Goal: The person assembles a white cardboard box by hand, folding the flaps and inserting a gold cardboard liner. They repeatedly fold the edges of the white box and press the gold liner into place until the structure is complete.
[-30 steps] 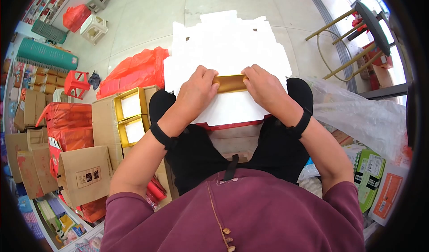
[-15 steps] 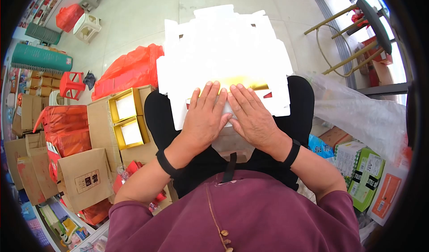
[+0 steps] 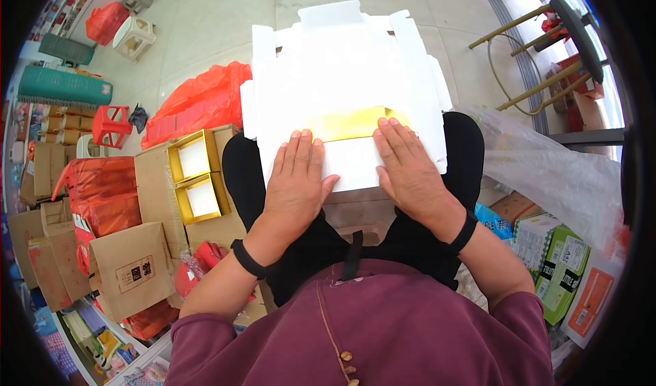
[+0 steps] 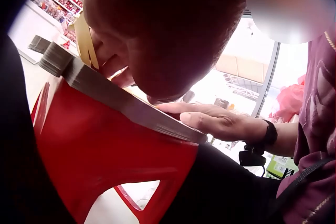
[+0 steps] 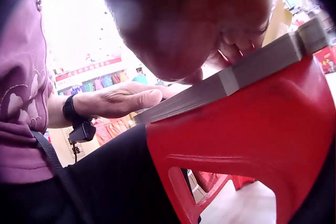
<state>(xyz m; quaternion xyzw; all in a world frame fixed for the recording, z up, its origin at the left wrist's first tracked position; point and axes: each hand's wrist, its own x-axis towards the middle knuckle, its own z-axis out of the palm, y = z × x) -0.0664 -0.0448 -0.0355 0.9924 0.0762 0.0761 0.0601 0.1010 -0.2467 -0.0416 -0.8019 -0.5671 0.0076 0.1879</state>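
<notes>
A stack of white die-cut card sheets (image 3: pixel 335 58) rests on a red plastic stool (image 4: pixel 115 145) between the person's knees. Across its near part runs a shiny gold card panel (image 3: pixel 348 123), raised from the white sheet. My left hand (image 3: pixel 294 188) lies palm down at the panel's left end, fingers straight and pointing away from the body. At the right end, my right hand (image 3: pixel 415 181) presses flat with its fingertips on the gold edge. Both thumbs point inward over the white near flap (image 3: pixel 352 164). From the side, the left wrist view shows the thick layered stack edge (image 4: pixel 115 95) under the hands.
Two gold-rimmed box trays (image 3: pixel 201 200) sit on cardboard at the left, near a brown carton (image 3: pixel 133 266) and a red plastic bag (image 3: pixel 198 102). Clear plastic sheeting (image 3: pixel 540 167) and green packs (image 3: pixel 562 273) lie at the right. A round-topped stool (image 3: pixel 574 41) stands beyond.
First both hands pinched the gold panel's ends; then they lay flat, close together at the near side. Now they have spread apart, and the gold panel shows between them.
</notes>
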